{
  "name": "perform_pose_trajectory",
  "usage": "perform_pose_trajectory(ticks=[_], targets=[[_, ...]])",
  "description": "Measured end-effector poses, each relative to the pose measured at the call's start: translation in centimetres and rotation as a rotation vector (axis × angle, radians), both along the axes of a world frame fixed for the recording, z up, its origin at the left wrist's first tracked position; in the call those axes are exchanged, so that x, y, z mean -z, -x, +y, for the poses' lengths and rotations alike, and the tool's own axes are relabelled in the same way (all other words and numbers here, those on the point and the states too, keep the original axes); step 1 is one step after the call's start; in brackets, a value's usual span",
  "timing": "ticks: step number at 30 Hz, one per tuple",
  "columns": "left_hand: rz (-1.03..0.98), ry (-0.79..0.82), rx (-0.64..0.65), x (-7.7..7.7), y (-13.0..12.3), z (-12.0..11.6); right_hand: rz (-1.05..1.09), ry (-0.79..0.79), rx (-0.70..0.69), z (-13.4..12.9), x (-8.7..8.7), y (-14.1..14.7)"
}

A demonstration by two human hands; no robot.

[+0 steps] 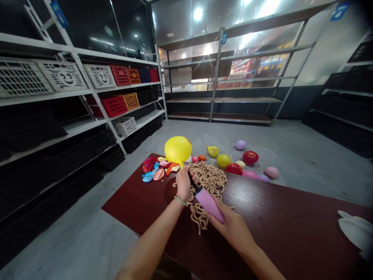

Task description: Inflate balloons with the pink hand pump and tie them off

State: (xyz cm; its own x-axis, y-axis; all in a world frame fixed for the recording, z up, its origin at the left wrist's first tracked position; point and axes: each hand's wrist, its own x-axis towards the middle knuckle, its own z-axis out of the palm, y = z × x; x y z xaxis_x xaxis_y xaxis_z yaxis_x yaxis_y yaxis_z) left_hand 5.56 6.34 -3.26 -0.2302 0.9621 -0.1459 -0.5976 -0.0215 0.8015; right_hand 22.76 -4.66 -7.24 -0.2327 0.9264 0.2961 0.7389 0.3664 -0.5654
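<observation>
An inflated yellow balloon (178,149) stands upright above my left hand (184,184), whose fingers are wrapped round its neck at the black nozzle of a pink hand pump (210,204). My right hand (231,225) grips the pink barrel of the pump at its lower end. Under and behind the pump lies a tangled heap of beige rope-like strands (208,179) on the dark red table (271,217). Left of the heap are flat, uninflated balloons (159,174) in red, blue, orange and pale colours.
Several inflated balloons (250,157) in red, yellow, pink and purple lie beyond the table's far edge. White plate-like items (355,232) sit at the table's right end. Shelving with crates (114,106) runs along the left, and a rack (215,77) stands at the back.
</observation>
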Motion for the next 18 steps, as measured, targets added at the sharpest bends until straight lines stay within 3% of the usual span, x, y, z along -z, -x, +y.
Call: perform_pose_trajectory(ticks=[4, 10, 13, 15, 18], targets=[[0.156, -0.078, 0.052, 0.0, 0.0, 0.0, 0.047, 0.056, -0.037, 0.0, -0.5, 0.0], [0.16, -0.053, -0.08, -3.6, 7.1, 3.5, -0.017, 0.016, -0.123, -0.3, -0.7, 0.3], [0.105, -0.051, -0.152, -4.6, 9.5, 4.5, -0.053, -0.026, -0.137, -0.4, -0.8, 0.3], [0.053, -0.042, -0.201, -4.7, 9.5, 4.5, -0.077, -0.041, -0.114, -0.4, -0.8, 0.2], [-0.005, -0.027, -0.227, -3.9, 7.0, 3.6, -0.09, -0.031, -0.048, -0.3, -0.7, 0.0]])
